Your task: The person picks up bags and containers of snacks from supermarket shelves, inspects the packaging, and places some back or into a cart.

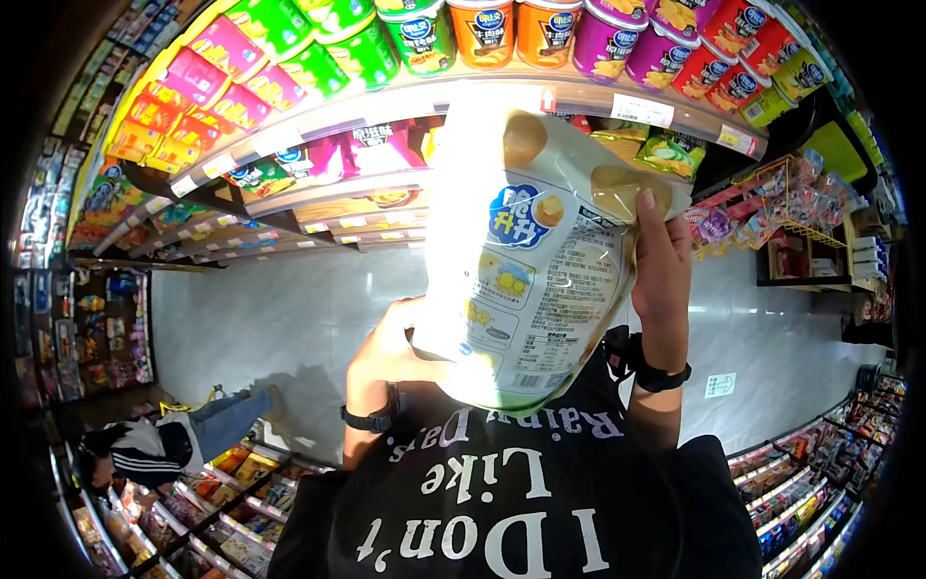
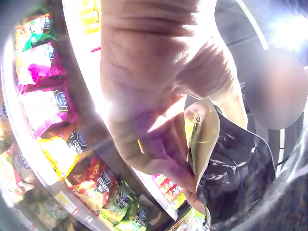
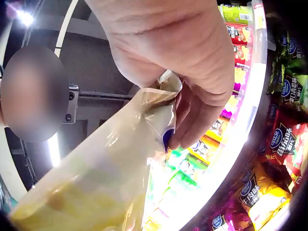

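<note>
A large, glossy snack bag (image 1: 540, 280) with a blue logo, cartoon pictures and dense printed text hangs upright in front of the chest, its back panel facing up. My right hand (image 1: 664, 256) grips its upper right edge, thumb on the printed side. Lower down on the opposite edge, my left hand (image 1: 386, 352) holds the bag, partly hidden behind it. In the left wrist view, fingers (image 2: 168, 161) curl at the bag's folded edge (image 2: 204, 139). From the right wrist, the crumpled corner of the bag (image 3: 161, 98) is seen pinched between thumb and fingers. Strong light washes out the bag's left side.
Ahead stands a curved shelf (image 1: 357, 101) with colourful snack tubs (image 1: 482, 34) on top and chip bags (image 1: 376, 150) below. A wire rack of packets (image 1: 752, 207) is at the right. Someone in a striped top (image 1: 154, 449) is at the lower left, near more shelves.
</note>
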The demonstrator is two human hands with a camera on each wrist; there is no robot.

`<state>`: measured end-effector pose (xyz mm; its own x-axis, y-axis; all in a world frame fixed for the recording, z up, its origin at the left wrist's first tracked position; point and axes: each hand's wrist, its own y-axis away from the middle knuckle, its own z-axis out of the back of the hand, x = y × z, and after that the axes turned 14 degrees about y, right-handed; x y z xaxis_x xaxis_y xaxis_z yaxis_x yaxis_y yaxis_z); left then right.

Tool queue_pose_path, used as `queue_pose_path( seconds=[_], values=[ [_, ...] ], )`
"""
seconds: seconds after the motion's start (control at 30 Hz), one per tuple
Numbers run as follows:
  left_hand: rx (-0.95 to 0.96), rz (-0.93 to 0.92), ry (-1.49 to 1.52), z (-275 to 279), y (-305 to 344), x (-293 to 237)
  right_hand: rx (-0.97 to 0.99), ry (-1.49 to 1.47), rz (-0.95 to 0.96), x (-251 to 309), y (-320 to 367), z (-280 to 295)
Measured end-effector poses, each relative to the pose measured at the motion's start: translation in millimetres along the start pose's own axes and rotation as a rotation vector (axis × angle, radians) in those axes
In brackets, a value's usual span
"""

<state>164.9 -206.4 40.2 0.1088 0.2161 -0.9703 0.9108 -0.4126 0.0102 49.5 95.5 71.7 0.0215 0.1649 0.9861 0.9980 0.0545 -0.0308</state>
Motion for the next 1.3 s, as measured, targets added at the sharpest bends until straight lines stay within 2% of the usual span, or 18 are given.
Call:
queue_pose_path(
  seconds=[0.2,0.37,0.43,0.67,0.97,1.1,1.17,1.3],
  values=[
    [-0.053,-0.021,0.021,-10.2,-14.7,-3.2,-0.048,-0.082,0.087,3.2,-2.1,6.0],
    [-0.102,0.148,-0.007,-17.6,-20.3,-1.4,-0.05,-0.054,0.163,14.1,0.5,9.8],
    [-0.088,0.133,-0.044,-17.7,-22.0,-1.0,-0.07,0.055,0.211,21.2,2.7,10.4],
    [-0.023,0.072,-0.122,-15.3,-22.8,0.7,-0.099,0.112,0.185,31.5,7.8,16.3],
    [-0.043,0.046,-0.081,-17.1,-23.4,3.7,-0.11,0.176,0.179,33.5,9.9,20.5],
    [-0.051,0.12,-0.061,-12.9,-21.1,4.0,-0.097,0.164,0.176,32.3,7.9,19.3],
    [-0.043,0.028,-0.113,-13.6,-21.7,4.4,-0.09,0.162,0.172,30.8,6.8,20.7],
    [-0.075,0.016,-0.12,-9.6,-17.1,5.8,-0.076,0.116,0.128,31.9,5.7,14.7]
  ],
)
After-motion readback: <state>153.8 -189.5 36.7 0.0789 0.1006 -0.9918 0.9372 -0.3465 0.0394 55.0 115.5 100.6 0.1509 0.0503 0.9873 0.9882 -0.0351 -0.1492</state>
